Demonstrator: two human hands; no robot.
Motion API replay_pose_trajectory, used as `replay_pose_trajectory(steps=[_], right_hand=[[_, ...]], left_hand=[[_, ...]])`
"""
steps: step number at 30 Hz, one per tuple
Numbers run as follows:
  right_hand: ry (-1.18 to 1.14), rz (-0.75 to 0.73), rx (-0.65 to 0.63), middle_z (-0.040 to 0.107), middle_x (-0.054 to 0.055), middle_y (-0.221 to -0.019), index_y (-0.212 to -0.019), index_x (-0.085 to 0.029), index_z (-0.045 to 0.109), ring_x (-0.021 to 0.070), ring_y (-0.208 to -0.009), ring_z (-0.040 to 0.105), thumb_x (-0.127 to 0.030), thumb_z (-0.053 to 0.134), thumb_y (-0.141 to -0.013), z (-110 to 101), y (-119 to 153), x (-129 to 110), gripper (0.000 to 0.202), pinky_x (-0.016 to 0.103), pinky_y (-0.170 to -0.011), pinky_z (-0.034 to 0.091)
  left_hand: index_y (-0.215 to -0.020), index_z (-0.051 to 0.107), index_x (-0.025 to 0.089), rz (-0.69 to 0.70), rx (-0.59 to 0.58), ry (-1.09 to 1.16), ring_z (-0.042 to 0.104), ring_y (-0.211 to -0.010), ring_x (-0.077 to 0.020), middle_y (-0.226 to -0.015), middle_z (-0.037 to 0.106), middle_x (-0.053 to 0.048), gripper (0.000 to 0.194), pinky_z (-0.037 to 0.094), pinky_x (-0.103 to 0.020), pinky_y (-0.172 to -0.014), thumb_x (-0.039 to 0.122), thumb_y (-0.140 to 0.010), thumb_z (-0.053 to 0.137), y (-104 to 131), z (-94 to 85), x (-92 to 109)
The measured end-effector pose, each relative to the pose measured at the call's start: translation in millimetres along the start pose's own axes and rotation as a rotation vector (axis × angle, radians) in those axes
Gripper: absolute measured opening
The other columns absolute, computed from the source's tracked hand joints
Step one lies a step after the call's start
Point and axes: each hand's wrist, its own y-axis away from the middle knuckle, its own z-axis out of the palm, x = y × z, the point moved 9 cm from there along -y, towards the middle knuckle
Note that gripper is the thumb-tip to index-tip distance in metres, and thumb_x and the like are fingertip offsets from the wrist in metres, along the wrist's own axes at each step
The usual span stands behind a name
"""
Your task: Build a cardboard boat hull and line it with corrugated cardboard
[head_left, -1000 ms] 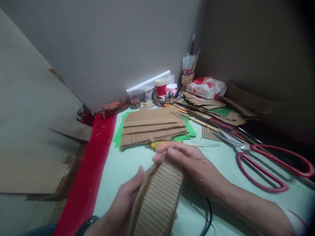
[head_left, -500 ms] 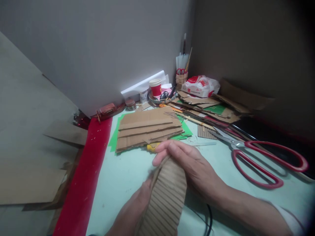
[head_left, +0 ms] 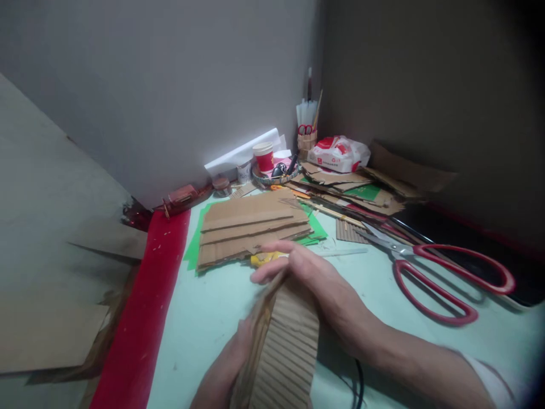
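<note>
A piece of corrugated cardboard [head_left: 285, 341], ridged on the outside and folded or layered, stands up between my hands at the front of the table. My right hand [head_left: 313, 281] is closed over its top edge, thumb and fingers gripping it. On the cardboard's left side my left hand [head_left: 225, 363] holds it; those fingers are partly hidden behind it. Just beyond my right fingertips lies a yellow-handled tool [head_left: 264, 259], its kind partly covered by the fingers. Layered cardboard strips [head_left: 251, 224] rest on green sheets behind it.
Large red-handled scissors [head_left: 402, 250] lie open at the right, beside a black flat device [head_left: 464, 244]. Cardboard scraps [head_left: 336, 179] are stacked at the back right under a white-and-red packet [head_left: 338, 153]. A red paper cup [head_left: 264, 157] stands on a tray. A black cable [head_left: 360, 378] runs near my right forearm.
The cardboard has turned slightly, so more of its layered left edge shows. Both hands keep hold of it. The whole view has shifted a little.
</note>
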Motion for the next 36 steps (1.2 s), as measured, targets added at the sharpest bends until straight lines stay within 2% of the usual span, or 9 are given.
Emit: replay_pose_trajectory(steps=[2,4,7,10,14,21,26,31,36], right_hand=[[-0.111,0.048,-0.019,0.069,0.003,-0.119,-0.129,-0.029,0.052,0.0209,-0.094,0.064,-0.054,0.048,-0.098,1.2,2.0,5.9,0.039,0.037,-0.086,0.047],[-0.156,0.082,-0.031,0.061,0.004,-0.132,-0.134,-0.034,0.047,0.0232,-0.106,0.062,-0.052,0.056,-0.094,1.0,4.3,12.6,0.045,0.039,-0.091,0.046],[-0.066,0.106,-0.077,0.052,0.004,-0.144,-0.139,-0.035,0.046,0.025,-0.127,0.052,-0.048,0.067,-0.088,1.8,6.7,21.2,0.056,0.039,-0.104,0.039],[0.048,0.131,-0.139,0.046,0.003,-0.15,-0.14,-0.036,0.048,0.0251,-0.132,0.048,-0.046,0.066,-0.09,6.2,7.3,27.1,0.054,0.041,-0.108,0.039],[0.203,0.113,-0.113,0.05,0.003,-0.149,-0.139,-0.034,0.052,0.0271,-0.138,0.043,-0.045,0.064,-0.092,7.4,6.0,23.3,0.05,0.043,-0.111,0.038],[0.454,0.043,-0.095,0.051,0.013,-0.148,-0.146,-0.022,0.045,0.0287,-0.136,0.047,-0.042,0.053,-0.094,10.7,4.7,23.7,0.056,0.05,-0.113,0.038],[0.596,-0.08,-0.116,0.049,0.017,-0.149,-0.149,-0.014,0.038,0.0278,-0.136,0.046,-0.035,0.042,-0.097,14.6,4.0,24.7,0.056,0.05,-0.113,0.037],[0.684,-0.121,-0.115,0.052,0.017,-0.146,-0.147,-0.013,0.041,0.0317,-0.134,0.049,-0.033,0.043,-0.095,16.5,7.1,31.4,0.056,0.054,-0.108,0.043],[0.711,-0.106,-0.085,0.053,0.013,-0.147,-0.146,-0.017,0.042,0.0327,-0.135,0.048,-0.033,0.046,-0.093,15.6,8.9,37.6,0.055,0.055,-0.109,0.042]], left_hand=[[-0.106,0.072,0.0,-0.035,-0.035,0.03,0.072,-0.074,-0.0238,-0.087,0.076,-0.019,0.082,0.053,-0.034,-0.075,0.073,-0.088,0.04,-1.5,5.1,2.4],[-0.109,0.072,-0.002,-0.027,-0.065,0.096,0.072,-0.071,-0.0236,-0.087,0.077,-0.02,0.086,0.052,-0.03,-0.068,0.073,-0.087,0.039,-3.0,8.2,10.8],[-0.114,0.073,0.003,0.039,-0.056,0.209,0.073,-0.079,-0.024,-0.095,0.078,-0.018,0.07,0.053,-0.03,-0.072,0.062,-0.093,0.042,-3.4,4.6,26.8],[-0.114,0.075,0.01,0.079,-0.078,0.275,0.073,-0.086,-0.025,-0.092,0.078,-0.014,0.057,0.053,-0.033,-0.082,0.055,-0.094,0.045,-2.9,2.2,34.3],[-0.122,0.071,0.015,0.09,-0.079,0.308,0.067,-0.106,-0.0287,-0.102,0.076,-0.013,0.056,0.047,-0.039,-0.098,0.057,-0.094,0.046,-4.3,1.7,33.6],[-0.138,0.057,0.025,0.405,0.134,0.043,0.063,-0.117,-0.0308,-0.115,0.073,-0.01,0.059,0.048,-0.039,-0.1,0.054,-0.087,0.061,-2.5,-3.9,51.2],[-0.138,0.052,0.023,0.577,0.226,-0.139,0.065,-0.115,-0.0322,-0.124,0.07,-0.011,0.079,0.052,-0.039,-0.095,0.035,-0.066,0.085,2.5,-7.2,53.9],[-0.127,0.055,0.02,0.669,0.429,-0.307,0.069,-0.106,-0.0312,-0.116,0.074,-0.009,0.077,0.059,-0.036,-0.083,0.017,-0.056,0.083,8.0,-12.3,57.4],[-0.123,0.058,0.017,0.719,0.584,-0.476,0.068,-0.109,-0.0295,-0.115,0.074,-0.006,0.074,0.058,-0.033,-0.089,0.009,-0.052,0.074,16.4,-14.9,63.3]])
